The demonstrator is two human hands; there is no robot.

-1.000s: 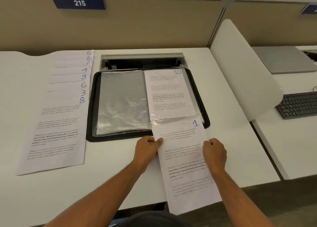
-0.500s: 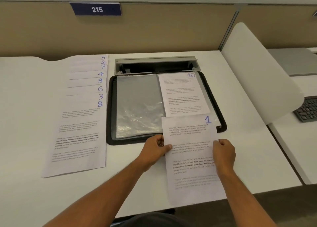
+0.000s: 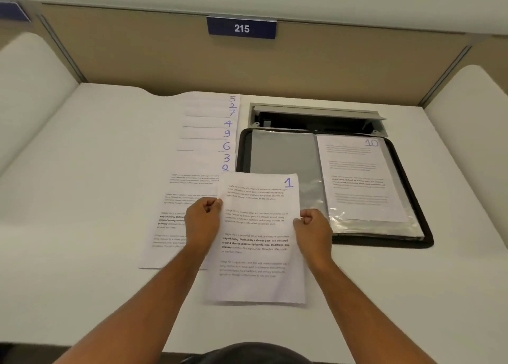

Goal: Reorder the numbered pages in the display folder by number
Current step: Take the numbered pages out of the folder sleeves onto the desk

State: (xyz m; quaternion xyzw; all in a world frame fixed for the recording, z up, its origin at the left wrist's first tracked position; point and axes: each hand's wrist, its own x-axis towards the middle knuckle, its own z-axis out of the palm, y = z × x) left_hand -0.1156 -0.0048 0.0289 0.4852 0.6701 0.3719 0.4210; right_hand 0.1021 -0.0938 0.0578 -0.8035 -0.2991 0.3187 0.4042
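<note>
A: Why is the white counter (image 3: 96, 226) laid out this way?

B: So every number reads at a glance, I'd say. The black zip-edged display folder (image 3: 406, 204) lies open at the right, a printed sheet marked 10 (image 3: 357, 179) in its right-hand clear sleeve. Left of it the fanned stack of white numbered pages (image 3: 209, 132) is staggered — each blue corner numeral shows.

A: And the white printed page marked 1 (image 3: 258, 240)?

B: Held flat between stack and folder, overlapping both. The left hand (image 3: 202, 220) pinches its left edge, the right hand (image 3: 314, 229) its right edge — fingers curled, probably to keep it taut.
</note>
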